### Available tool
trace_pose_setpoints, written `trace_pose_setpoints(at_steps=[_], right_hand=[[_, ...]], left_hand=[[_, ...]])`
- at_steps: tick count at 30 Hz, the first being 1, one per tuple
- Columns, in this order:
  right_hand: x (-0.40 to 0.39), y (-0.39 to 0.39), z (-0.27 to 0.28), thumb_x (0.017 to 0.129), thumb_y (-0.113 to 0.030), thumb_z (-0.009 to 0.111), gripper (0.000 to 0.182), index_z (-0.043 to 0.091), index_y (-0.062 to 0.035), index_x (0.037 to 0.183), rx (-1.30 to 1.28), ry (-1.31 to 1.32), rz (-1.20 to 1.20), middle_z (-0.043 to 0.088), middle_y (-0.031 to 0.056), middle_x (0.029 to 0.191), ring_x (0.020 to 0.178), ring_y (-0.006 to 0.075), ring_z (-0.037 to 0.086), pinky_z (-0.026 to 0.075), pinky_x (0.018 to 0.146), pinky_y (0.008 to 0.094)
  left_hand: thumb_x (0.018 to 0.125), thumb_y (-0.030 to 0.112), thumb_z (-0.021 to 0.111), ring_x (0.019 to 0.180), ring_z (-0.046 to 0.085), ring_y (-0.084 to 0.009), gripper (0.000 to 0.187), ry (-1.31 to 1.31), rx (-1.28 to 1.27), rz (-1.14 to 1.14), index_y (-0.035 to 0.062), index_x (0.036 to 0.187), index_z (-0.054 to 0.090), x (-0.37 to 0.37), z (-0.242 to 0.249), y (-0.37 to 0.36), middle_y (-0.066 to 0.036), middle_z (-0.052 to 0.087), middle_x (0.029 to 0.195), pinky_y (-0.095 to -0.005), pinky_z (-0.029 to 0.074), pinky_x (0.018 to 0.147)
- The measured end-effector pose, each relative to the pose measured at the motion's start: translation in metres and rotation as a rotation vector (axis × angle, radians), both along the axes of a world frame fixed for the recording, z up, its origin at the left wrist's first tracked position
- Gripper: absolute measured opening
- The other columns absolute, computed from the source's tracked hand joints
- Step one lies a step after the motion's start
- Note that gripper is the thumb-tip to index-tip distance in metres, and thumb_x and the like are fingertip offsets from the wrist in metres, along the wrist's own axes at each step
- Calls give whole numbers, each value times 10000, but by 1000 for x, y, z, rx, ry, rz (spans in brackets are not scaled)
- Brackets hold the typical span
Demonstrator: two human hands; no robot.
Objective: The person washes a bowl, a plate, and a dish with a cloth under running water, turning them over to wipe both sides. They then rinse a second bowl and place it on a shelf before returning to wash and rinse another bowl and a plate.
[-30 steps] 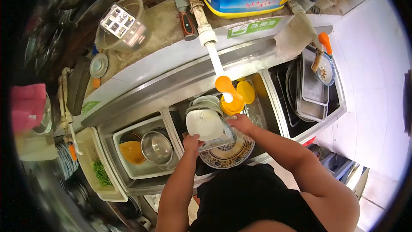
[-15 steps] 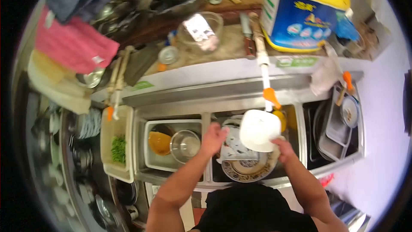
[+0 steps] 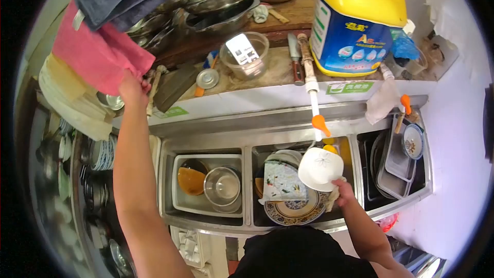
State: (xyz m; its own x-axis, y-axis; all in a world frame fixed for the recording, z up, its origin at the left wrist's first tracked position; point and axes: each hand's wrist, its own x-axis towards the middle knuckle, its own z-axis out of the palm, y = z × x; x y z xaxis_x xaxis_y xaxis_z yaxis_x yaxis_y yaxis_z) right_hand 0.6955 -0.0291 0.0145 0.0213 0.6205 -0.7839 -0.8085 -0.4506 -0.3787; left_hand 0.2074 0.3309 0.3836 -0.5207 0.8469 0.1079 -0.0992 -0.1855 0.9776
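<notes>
My left hand (image 3: 134, 90) is stretched out to the far left, its fingers closed on the lower edge of a pink towel (image 3: 95, 54). Over the middle sink, my right hand (image 3: 346, 193) grips the rim of a white bowl (image 3: 321, 169), tilted so its inside shows. A pale cloth (image 3: 333, 198) hangs by the same hand's fingers. Below the bowl, a square patterned plate (image 3: 284, 180) lies over a round plate with a decorated rim (image 3: 288, 215). A white tap with an orange handle (image 3: 320, 123) stands just behind the bowl.
The left sink holds a white tub (image 3: 180, 195) with a metal bowl (image 3: 222, 185) and an orange-brown bowl (image 3: 190, 179). Trays (image 3: 396, 175) fill the right sink. On the ledge are a yellow-and-blue detergent jug (image 3: 355, 36), a knife (image 3: 296, 59) and a plastic tub (image 3: 252, 69).
My left hand has moved from the middle sink up and left to the pink towel. The white bowl has shifted slightly right and down in my right hand. The view has tilted upward.
</notes>
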Motion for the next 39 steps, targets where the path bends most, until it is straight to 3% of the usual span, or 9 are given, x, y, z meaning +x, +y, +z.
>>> trace_pose_setpoints(at_steps=[10, 15, 17, 19, 21, 23, 25, 33, 39], right_hand=[[-7, 13, 17, 804, -32, 560, 446, 478, 33, 1238, 72, -52, 37, 605, 177, 1149, 1053, 332, 606, 471, 955, 455], [-3, 14, -2, 801, -24, 555, 454, 478, 33, 1244, 62, -67, 51, 603, 179, 1150, 1062, 333, 600, 462, 968, 455], [0, 14, -14, 801, -29, 557, 456, 478, 31, 1247, 33, -52, 50, 603, 177, 1148, 1067, 335, 597, 459, 972, 455], [3, 10, -20, 802, -34, 558, 459, 478, 29, 1249, 8, -37, 64, 603, 176, 1146, 1073, 337, 593, 456, 976, 454], [-1, 10, -7, 805, -49, 564, 460, 479, 26, 1251, 39, -57, 43, 603, 174, 1152, 1077, 337, 590, 454, 978, 454], [-6, 13, 12, 810, -57, 562, 467, 471, 22, 1261, 38, -55, 71, 596, 174, 1171, 1084, 336, 586, 454, 976, 454], [-6, 11, 14, 813, -62, 559, 477, 462, 21, 1273, -23, -40, 32, 585, 178, 1193, 1094, 335, 579, 450, 978, 455], [2, 2, -15, 808, -95, 519, 494, 462, 11, 1287, -27, -25, 17, 580, 185, 1206, 1111, 358, 564, 431, 988, 493], [-1, 12, 6, 804, -98, 528, 478, 478, 0, 1268, -20, -24, 25, 589, 176, 1194, 1092, 352, 573, 441, 976, 481]], left_hand=[[968, 169, 472, 565, 470, -98, 133, 117, 170, -22, 69, 880, 465, 20, -15, -4, -9, 511, 725, -286, 464, 543], [897, 177, 612, 544, 527, -117, 157, -223, 57, -34, 30, 865, 568, 45, -36, -4, -30, 565, 683, -247, 493, 531], [847, 210, 683, 566, 562, -115, 196, -29, -48, -288, 46, 890, 585, 55, -72, 5, -34, 577, 698, -234, 498, 545], [831, 232, 695, 639, 609, -151, 222, 176, -130, -187, 38, 906, 616, 98, -91, 6, -48, 599, 730, -285, 518, 615], [837, 284, 674, 898, 625, -254, 257, 934, 114, -183, 63, 967, 668, 107, -112, 31, -124, 635, 965, -376, 501, 826], [869, 329, 624, 1205, 472, -354, 286, 1467, 341, -101, 115, 1045, 695, 146, -89, 18, -194, 507, 1299, -432, 378, 1018], [937, 371, 492, 1394, 212, -363, 329, 1662, 281, -348, 196, 1152, 669, 154, -82, 31, -179, 258, 1506, -428, 220, 1123], [970, 500, 336, 1430, 134, -337, 491, 1914, 155, -607, 193, 1177, 658, 163, -77, 66, -154, 172, 1544, -451, 183, 1140], [945, 476, 434, 1392, 228, -367, 497, 1803, 152, -201, 104, 1232, 596, 158, -77, 74, -205, 256, 1500, -463, 239, 1116]])
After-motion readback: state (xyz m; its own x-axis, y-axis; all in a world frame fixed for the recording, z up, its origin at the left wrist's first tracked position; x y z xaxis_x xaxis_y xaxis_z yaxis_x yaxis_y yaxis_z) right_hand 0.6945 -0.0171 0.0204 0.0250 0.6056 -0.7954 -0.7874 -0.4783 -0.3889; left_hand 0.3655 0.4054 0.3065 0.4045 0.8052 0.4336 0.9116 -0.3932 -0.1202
